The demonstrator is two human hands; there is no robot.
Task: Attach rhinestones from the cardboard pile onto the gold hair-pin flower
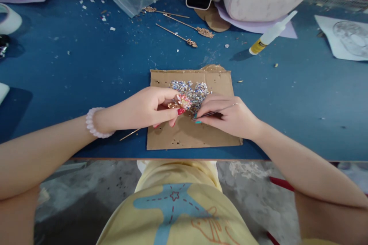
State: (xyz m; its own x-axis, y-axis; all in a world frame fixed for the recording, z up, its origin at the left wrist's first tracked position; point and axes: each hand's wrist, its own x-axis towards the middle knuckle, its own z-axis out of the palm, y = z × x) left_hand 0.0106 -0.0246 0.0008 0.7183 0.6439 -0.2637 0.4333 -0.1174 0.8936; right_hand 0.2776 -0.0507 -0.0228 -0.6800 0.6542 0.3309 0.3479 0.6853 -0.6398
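The gold hairpin [173,105], with its pink crystal flower [184,102], is above the middle of the cardboard sheet [178,138], in the left hand [152,106]. This hand is pinching it between the thumb and the fingers, near the flower, so probably the small head can be steadied while its pink side remains free of the fingers. A thin gold rod [129,134] comes out below the wrist; it seems to be the stem of the same hairpin, but the hand hides the connection.

The right hand [230,114] is pinching metal tweezers [215,112] with the thumb and the fingertips, low near their points, which I suppose gives finer control. Whether the points hold a stone, I cannot tell. Both hands are close together, with the flower between them.

Just beyond the flower, blue and silver rhinestones [201,89] lie spread on the cardboard, within short reach of the tweezers. The sheet likely protects the blue tabletop [100,53] and gathers the tiny pieces in one place.

Farther away, three gold hairpins [176,35] lie apart from the stones, perhaps so as not to disturb them. The glue bottle [268,37] stands on the right side, nozzle upward, which may prevent leaking.
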